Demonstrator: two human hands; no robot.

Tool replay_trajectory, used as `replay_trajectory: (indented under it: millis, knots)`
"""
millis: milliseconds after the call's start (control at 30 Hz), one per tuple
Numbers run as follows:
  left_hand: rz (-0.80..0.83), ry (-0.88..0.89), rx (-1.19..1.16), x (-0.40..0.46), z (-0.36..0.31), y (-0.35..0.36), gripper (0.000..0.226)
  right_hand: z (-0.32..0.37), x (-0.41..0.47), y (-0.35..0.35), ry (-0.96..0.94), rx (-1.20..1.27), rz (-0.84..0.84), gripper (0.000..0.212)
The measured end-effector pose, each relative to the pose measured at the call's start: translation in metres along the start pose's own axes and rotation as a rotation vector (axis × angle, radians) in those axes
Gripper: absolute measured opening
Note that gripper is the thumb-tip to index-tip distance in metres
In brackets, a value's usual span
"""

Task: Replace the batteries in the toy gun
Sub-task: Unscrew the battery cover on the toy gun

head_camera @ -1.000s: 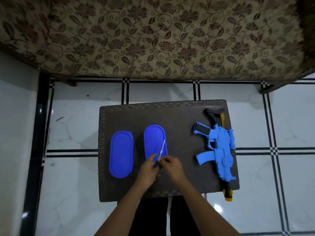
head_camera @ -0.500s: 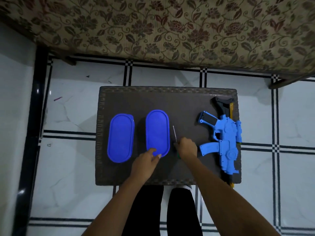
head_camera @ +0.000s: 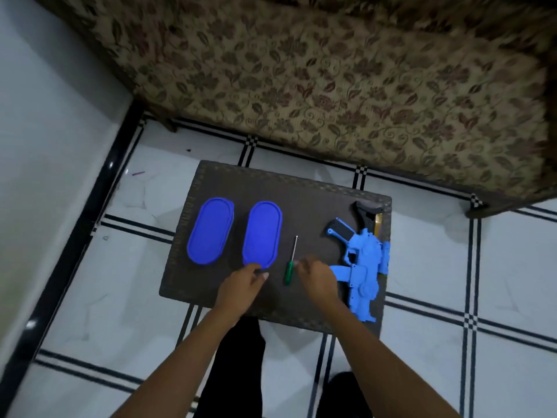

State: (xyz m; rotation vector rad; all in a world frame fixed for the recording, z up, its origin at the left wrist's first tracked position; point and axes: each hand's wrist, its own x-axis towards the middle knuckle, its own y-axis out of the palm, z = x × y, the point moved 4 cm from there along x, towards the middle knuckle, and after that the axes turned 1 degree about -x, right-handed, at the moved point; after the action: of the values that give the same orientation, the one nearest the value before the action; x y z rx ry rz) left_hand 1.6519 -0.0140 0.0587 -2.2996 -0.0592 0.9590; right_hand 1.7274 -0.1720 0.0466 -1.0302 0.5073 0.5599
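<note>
A blue toy gun (head_camera: 363,268) with a black stock lies along the right side of a small dark table (head_camera: 304,203). A green-handled screwdriver (head_camera: 290,265) lies flat on the table between my hands, its thin shaft pointing away from me. My right hand (head_camera: 316,280) hovers just right of the handle, fingers loosely apart, holding nothing. My left hand (head_camera: 242,286) rests near the front end of a blue oval container, fingers curled and empty.
Two blue oval lidded containers (head_camera: 210,230) (head_camera: 261,233) stand side by side on the table's left half. A floral-patterned sofa (head_camera: 331,70) lies beyond the table. White tiled floor (head_camera: 452,282) surrounds it, and a wall (head_camera: 45,131) runs along the left.
The screwdriver, held by both hands and then by the right hand, now lies on the table, released. The camera view has swung and tilted.
</note>
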Motion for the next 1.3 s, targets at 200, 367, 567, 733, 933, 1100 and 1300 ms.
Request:
replay_trajectory:
  millis: [200,367,567,733,933,1100,1300]
  knots:
    - [-0.192,0.056,-0.030,-0.082,-0.077,0.022,0.036,-0.039,-0.081,-0.070,-0.264,0.104,0.024,0.038]
    - [-0.303,0.061,-0.042,-0.158,-0.140,0.074,0.040,-0.088,-0.142,-0.143,-0.462,0.043,0.007,0.043]
    - [-0.471,0.064,-0.133,-0.189,-0.185,0.102,0.041,-0.113,-0.149,-0.198,-0.595,-0.139,0.022,0.046]
    - [-0.523,0.032,-0.144,-0.177,-0.204,0.110,0.043,-0.106,-0.134,-0.226,-0.684,-0.214,0.063,0.059]
    - [-0.575,-0.024,-0.212,-0.134,-0.233,0.113,0.051,-0.085,-0.070,-0.268,-0.852,-0.447,0.106,0.047]
    - [-0.637,-0.134,-0.253,-0.079,-0.260,0.088,0.080,-0.048,0.005,-0.289,-0.929,-0.580,0.243,0.074]
    - [-0.754,-0.287,-0.351,-0.048,-0.291,0.069,0.112,0.003,0.048,-0.292,-1.024,-0.665,0.386,0.077]
